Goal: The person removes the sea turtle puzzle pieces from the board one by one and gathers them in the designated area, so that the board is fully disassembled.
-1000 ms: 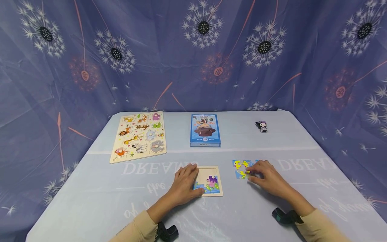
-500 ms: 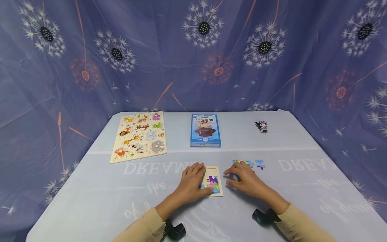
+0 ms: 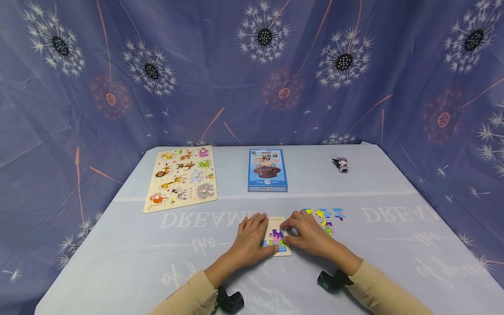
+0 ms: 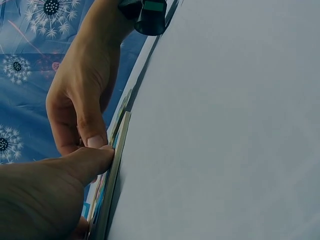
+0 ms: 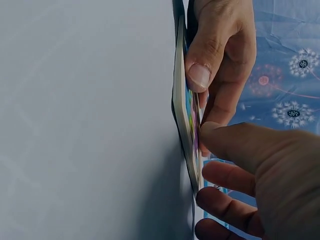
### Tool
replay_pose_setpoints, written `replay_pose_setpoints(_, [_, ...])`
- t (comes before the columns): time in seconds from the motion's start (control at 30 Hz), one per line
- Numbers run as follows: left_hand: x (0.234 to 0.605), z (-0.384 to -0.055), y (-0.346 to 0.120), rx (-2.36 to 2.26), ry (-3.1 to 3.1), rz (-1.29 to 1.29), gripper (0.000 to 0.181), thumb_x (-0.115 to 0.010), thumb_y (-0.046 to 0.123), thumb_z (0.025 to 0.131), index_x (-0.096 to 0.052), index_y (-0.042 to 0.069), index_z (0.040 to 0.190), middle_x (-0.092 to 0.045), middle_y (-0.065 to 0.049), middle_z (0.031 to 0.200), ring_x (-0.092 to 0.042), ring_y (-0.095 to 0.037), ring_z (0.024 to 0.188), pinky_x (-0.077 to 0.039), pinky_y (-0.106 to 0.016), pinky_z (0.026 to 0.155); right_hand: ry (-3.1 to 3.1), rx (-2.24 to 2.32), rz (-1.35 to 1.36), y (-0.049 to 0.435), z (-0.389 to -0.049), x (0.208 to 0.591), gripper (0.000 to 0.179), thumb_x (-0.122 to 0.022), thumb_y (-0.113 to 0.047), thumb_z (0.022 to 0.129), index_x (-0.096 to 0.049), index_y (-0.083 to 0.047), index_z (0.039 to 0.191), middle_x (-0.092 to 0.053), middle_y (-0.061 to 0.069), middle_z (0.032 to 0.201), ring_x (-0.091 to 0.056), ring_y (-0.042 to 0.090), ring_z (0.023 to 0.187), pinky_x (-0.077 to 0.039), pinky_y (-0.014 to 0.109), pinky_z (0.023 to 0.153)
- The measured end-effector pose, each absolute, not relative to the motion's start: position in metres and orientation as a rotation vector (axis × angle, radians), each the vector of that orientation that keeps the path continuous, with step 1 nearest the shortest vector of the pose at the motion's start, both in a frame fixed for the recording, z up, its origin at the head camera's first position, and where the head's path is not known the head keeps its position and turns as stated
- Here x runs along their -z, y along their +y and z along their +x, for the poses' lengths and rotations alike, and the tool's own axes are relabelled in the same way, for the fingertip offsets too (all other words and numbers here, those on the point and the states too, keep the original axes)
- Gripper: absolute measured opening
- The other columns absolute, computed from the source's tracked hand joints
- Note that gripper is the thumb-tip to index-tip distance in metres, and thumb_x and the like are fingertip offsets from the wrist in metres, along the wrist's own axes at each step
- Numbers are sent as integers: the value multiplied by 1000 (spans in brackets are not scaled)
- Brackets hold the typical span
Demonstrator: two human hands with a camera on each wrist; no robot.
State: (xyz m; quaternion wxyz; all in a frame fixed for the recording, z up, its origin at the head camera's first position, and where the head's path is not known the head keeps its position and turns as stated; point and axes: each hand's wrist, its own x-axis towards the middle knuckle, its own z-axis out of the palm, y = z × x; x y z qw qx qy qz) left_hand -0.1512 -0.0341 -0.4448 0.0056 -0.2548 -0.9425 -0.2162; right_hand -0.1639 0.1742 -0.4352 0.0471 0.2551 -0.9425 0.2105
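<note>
A small wooden puzzle tray [image 3: 277,218] lies before me, with joined jigsaw pieces [image 3: 277,236] in purple, pink, green and blue at its lower right. My left hand [image 3: 249,241] rests over the tray's left side, its thumb pressing near the front edge. At the tray's right edge is my right hand [image 3: 309,236], index finger and thumb apart, their tips right at the joined pieces. No loose piece shows between those fingertips. In the right wrist view, the right thumb [image 5: 235,142] touches close to the tray's top surface.
Several loose jigsaw pieces [image 3: 337,213] lie right of the tray, partly behind the right hand. Farther back are a wooden animal peg puzzle board [image 3: 185,175], a blue box [image 3: 267,170] and a small figurine [image 3: 341,165]. A printed curtain [image 3: 220,87] hangs behind the table.
My right hand has moved left from the loose pieces to the tray's right edge. The left hand has shifted slightly right over the tray.
</note>
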Motion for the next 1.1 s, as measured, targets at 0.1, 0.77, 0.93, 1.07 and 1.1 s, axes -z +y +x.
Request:
replay_pose_setpoints(0.1, [446,-151,-34,665,-2947,-800,79,-66,50,80,-44,2,139,-41,-11,147,-32,-30,139,-22,-54,112,-2890,-616,774,173,-165,437,29,-77,-28,74,-71,-19,101,-58,-7,90,-43,8,85,-37,30,76])
replay_pose_setpoints(0.77, [445,-151,-35,650,-2964,-806,80,-64,51,81,-42,2,140,-39,-11,148,-32,-30,139,-21,-54,112,-2882,-626,808,173,-163,436,27,-77,-27,74,-71,-21,99,-54,-8,87,-39,7,82,-33,26,72])
replay_pose_setpoints(0.93, [445,-150,-35,650,-2959,-811,79,-64,51,82,-42,2,140,-40,-11,148,-32,-30,139,-22,-54,112,-2871,-633,810,172,-163,437,27,-78,-27,73,-69,-20,97,-54,-8,88,-39,7,83,-36,27,75])
replay_pose_setpoints(1.07, [445,-150,-35,653,-2952,-817,80,-64,51,82,-42,2,140,-40,-11,147,-32,-30,139,-22,-54,112,-2862,-650,804,171,-162,436,28,-79,-25,72,-66,-20,97,-54,-9,87,-39,7,83,-37,28,75])
replay_pose_setpoints(1.1, [445,-150,-35,654,-2951,-817,80,-64,51,82,-42,2,140,-40,-11,147,-32,-30,139,-22,-54,112,-2858,-655,803,171,-162,436,29,-79,-25,72,-65,-20,97,-54,-9,87,-39,7,83,-37,28,75])
